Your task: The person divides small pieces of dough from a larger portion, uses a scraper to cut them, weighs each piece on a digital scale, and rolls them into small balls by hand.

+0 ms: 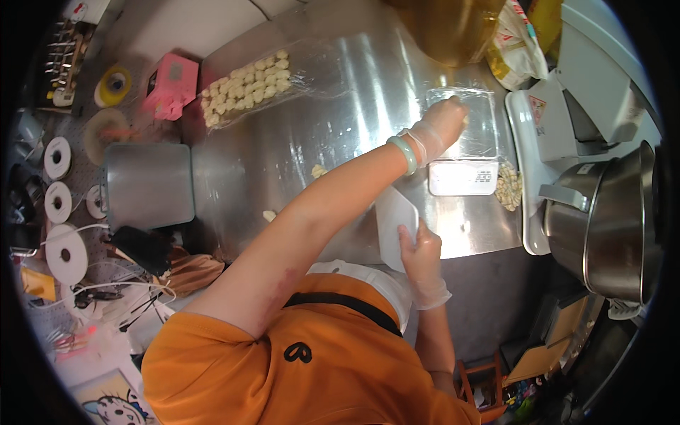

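My left hand (pixel 440 126), in a clear thin glove with a pale bangle at the wrist, is closed over the plastic-covered plate of a white digital scale (pixel 453 184). A small pale piece (pixel 465 122) shows at its fingertips, mostly hidden. Lower down, my right hand (pixel 423 253), also gloved, grips a flat white scraper (pixel 398 223) near the table's front edge. Two small pale dough pieces (pixel 319 171) lie on the metal table beside my left forearm. Farther back, rows of dough pieces (pixel 248 85) sit on clear plastic film.
A bag of pale pieces (pixel 508 186) lies right of the scale, next to a white tray (pixel 528 170). Large steel pots (pixel 602 219) stand at the right. A clear bin (pixel 150 185) and a pink box (pixel 173 83) are at the left; a brownish container (pixel 446 32) stands behind.
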